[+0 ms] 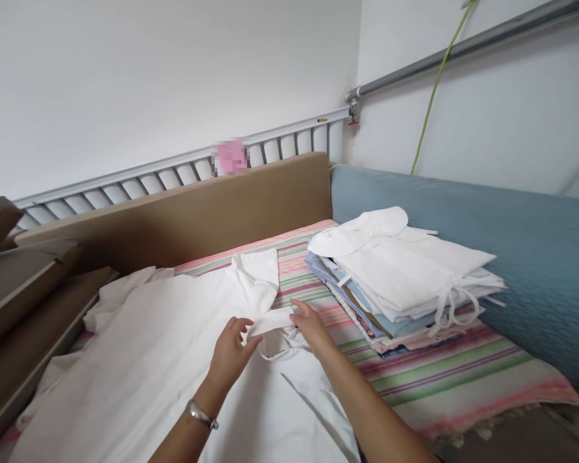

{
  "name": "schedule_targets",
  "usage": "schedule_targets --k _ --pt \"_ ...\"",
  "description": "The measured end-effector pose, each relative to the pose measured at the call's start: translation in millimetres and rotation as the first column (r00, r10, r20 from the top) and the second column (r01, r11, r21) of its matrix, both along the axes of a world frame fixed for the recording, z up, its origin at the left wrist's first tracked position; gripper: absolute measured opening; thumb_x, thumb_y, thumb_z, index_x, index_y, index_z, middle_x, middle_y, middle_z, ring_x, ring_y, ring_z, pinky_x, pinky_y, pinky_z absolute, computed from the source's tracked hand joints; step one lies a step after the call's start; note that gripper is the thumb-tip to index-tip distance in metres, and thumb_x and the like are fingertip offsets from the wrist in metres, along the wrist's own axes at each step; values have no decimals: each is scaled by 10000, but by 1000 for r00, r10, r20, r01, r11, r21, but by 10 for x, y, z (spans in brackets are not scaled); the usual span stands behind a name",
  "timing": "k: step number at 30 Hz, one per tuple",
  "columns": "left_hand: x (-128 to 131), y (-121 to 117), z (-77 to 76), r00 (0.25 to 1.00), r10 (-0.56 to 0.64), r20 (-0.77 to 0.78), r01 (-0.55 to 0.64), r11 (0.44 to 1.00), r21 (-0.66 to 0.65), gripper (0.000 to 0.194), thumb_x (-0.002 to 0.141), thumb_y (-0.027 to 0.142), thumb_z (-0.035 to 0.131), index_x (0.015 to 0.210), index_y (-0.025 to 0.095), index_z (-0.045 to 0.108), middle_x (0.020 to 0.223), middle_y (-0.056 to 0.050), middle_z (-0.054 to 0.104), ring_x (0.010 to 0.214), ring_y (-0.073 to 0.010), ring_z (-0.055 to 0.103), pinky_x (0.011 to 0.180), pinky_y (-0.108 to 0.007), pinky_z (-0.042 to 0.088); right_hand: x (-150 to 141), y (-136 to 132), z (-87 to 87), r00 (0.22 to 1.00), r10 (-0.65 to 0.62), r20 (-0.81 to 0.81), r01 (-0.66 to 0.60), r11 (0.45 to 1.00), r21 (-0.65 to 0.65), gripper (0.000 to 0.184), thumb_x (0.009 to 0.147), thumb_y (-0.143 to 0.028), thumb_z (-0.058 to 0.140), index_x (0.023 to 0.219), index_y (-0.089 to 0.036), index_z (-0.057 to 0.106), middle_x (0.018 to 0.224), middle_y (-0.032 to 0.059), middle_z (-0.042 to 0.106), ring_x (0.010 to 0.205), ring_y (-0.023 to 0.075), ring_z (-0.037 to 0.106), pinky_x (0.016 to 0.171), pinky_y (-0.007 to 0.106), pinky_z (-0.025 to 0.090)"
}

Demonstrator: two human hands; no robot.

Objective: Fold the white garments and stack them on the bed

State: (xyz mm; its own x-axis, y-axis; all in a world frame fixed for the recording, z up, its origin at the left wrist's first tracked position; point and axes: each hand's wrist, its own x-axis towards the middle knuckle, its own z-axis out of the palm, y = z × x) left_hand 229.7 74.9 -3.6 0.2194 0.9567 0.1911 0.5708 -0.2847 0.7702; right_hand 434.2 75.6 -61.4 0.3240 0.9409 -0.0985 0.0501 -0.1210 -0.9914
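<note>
My left hand (231, 350), with a silver bracelet at the wrist, pinches one end of a white collar band (274, 319). The band's other end sits between the fingers of my right hand (311, 326), so it stretches almost straight between both hands. Below it hangs the white garment (270, 402) that the band seems to belong to, partly hidden by my forearms. To the left, a large white garment (154, 334) lies spread out on a striped blanket (444, 373).
On the right rests a stack of folded clothes (415, 270), white on top, with a loose tie hanging. A blue padded bolster (463, 206) and a brown board (212, 215) border the blanket. A radiator (135, 188) stands behind; brown cushions (24, 308) are piled left.
</note>
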Motion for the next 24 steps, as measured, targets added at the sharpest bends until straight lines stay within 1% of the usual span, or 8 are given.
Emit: schedule_targets --k 3,6,9,12,14,17,20,24 --pt "47 31 13 997 -11 -71 13 999 37 117 707 249 575 787 250 660 682 1 520 579 -147 475 597 -277 354 9 -20 49 998 49 47 -50 998 22 451 722 -207 463 1149 -164 603 808 18 682 692 152 610 650 261 465" --pt "68 80 53 997 9 -74 -3 997 82 116 726 229 536 754 244 648 637 10 484 587 -147 472 596 -270 355 25 -78 155 970 80 228 -105 990 96 332 782 -239 460 1037 -183 664 971 49 688 882 170 617 793 282 459" --pt "53 107 81 1000 8 -27 -5 994 113 110 730 255 549 765 237 651 647 12 489 592 -139 470 596 -264 366 7 -187 333 916 0 402 -124 952 281 264 816 -296 497 972 -195 686 1004 69 667 972 178 580 881 293 423" --pt "48 116 67 997 26 69 -32 996 86 114 723 284 573 775 225 655 644 14 501 586 -129 471 583 -255 379 -61 -298 500 905 -56 421 -132 905 405 196 814 -286 523 869 -207 694 909 53 658 909 166 577 837 274 430" --pt "65 115 50 985 54 163 -58 998 17 138 709 312 596 779 207 653 623 17 505 574 -125 480 563 -251 392 -121 -342 546 928 65 367 -206 910 359 169 797 -265 534 798 -203 691 809 29 659 790 151 589 739 254 446" --pt "115 106 45 947 100 306 -64 990 -125 203 672 360 639 773 184 643 603 28 509 543 -119 496 542 -255 424 -205 -354 494 932 294 211 -336 920 203 149 747 -232 547 741 -174 684 657 2 640 615 129 572 601 232 435" --pt "167 89 59 892 162 422 -65 970 -234 254 627 384 682 770 180 629 630 46 517 541 -101 511 561 -258 459 -272 -340 382 925 375 60 -379 920 94 140 707 -217 558 743 -150 676 582 -14 607 540 113 545 533 215 410" --pt "214 51 18 802 279 528 -90 931 -354 295 589 373 714 780 174 609 665 50 531 576 -94 533 604 -271 489 -335 -346 301 909 417 9 -416 906 77 153 698 -246 590 795 -156 667 592 -25 602 524 92 516 519 199 378"
